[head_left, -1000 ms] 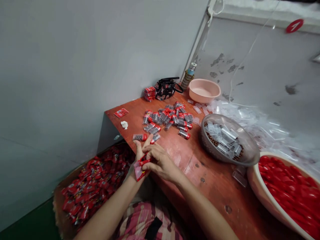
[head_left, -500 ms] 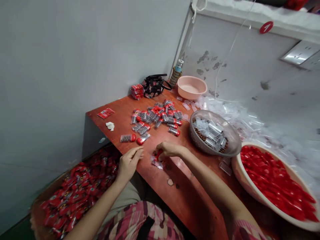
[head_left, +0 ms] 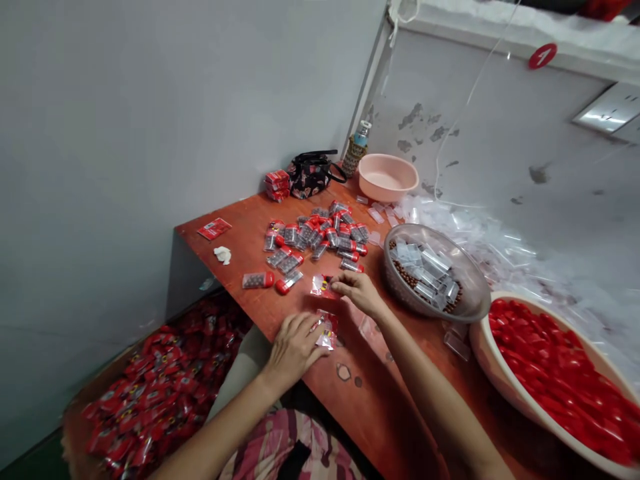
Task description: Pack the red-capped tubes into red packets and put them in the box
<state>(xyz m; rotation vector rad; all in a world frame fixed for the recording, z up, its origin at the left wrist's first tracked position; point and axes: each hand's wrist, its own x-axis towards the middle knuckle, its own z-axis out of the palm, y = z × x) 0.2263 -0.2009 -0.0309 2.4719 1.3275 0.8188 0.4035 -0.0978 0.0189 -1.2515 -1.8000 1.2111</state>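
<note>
While the right hand (head_left: 359, 291) pinches a red packet (head_left: 323, 287) over the table (head_left: 400, 413), a light edge grip should avoid creases | left hand (head_left: 294, 347) touches another packet (head_left: 328, 328) — grip unclear; flat fingers should steady it | tubes (head_left: 319, 248) just beyond

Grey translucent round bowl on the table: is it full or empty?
Neither; the grey translucent round bowl is partly filled. Clear plastic pieces lie over small brown beads, with bare inner wall showing on the picture's right.
</note>
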